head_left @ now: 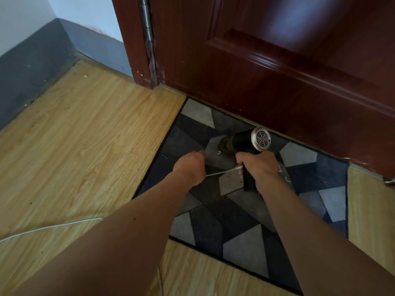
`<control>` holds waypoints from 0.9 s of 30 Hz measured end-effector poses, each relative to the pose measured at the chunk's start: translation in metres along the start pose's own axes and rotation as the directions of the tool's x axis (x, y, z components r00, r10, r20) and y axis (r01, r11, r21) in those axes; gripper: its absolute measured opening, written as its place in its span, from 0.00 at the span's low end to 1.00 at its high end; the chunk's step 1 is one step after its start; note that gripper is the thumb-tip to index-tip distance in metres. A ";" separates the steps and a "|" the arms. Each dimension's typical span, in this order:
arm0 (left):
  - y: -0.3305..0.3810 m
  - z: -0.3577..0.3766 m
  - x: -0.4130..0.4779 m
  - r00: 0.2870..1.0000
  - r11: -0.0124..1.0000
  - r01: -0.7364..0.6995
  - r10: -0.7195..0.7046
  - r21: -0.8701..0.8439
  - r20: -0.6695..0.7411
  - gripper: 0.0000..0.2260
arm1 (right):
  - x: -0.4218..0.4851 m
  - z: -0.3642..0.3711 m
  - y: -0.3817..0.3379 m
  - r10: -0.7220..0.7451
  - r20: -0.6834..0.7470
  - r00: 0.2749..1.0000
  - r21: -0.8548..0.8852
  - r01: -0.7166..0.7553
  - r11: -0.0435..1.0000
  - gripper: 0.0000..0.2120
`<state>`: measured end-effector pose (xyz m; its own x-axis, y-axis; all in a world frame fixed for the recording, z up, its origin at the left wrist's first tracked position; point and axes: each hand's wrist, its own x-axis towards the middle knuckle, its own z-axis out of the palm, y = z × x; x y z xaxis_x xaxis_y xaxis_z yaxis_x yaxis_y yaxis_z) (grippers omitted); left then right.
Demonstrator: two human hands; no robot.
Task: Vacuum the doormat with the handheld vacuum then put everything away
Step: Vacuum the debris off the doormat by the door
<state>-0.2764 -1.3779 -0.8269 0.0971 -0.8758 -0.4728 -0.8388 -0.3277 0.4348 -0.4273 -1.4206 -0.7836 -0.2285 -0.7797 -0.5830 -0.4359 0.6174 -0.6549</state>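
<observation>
The floor (85, 146) is light yellow wood with long stripes in it. A few tiny crumbs (86, 76) lie on it at the upper left, near the wall (32, 67). The wall is dark grey at the bottom and white higher up. A big, shiny, dark red door (277, 71) fills the upper right of the frame. Its door frame (132, 39) is the same red, and a metal hinge (147, 24) runs down the edge.

The doormat (241, 221) lies flat on the floor, touching the bottom of the door. It has grey, blue and black shapes with a thin black edge. Small white bits (287, 179) sit on it.

The handheld vacuum (245, 145) is black with a round silver grille at the back. It is in the middle of the frame, its front end down on the mat close to the door. The right hand (258, 167) grips the handle, with its fingers (239, 161) wrapped tight around it.

The left hand (190, 165) is just to the left, over the mat. Its fingers are curled into a fist on the white cord (220, 173). The cord runs tight from the handle into that fist. More of it lies on the floor at the lower left.
</observation>
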 end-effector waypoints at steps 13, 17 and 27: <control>0.001 -0.002 -0.001 0.995 1.000 -0.022 0.019 -0.023 -0.093 0.19 | -0.014 -0.007 0.018 0.040 0.034 0.999 0.033 -0.041 0.999 0.16; 0.001 -0.003 -0.003 0.996 1.000 -0.022 0.022 -0.002 -0.083 0.20 | -0.018 -0.013 0.024 0.047 0.032 0.998 0.014 -0.047 0.999 0.16; 0.017 -0.003 -0.011 0.999 0.996 -0.032 0.034 0.078 -0.027 0.23 | -0.024 -0.037 0.047 0.063 -0.047 0.997 0.043 -0.061 0.997 0.16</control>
<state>-0.2906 -1.3754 -0.8122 0.0834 -0.8958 -0.4366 -0.8806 -0.2713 0.3885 -0.4742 -1.3772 -0.7827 -0.2958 -0.7434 -0.5999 -0.3836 0.6676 -0.6381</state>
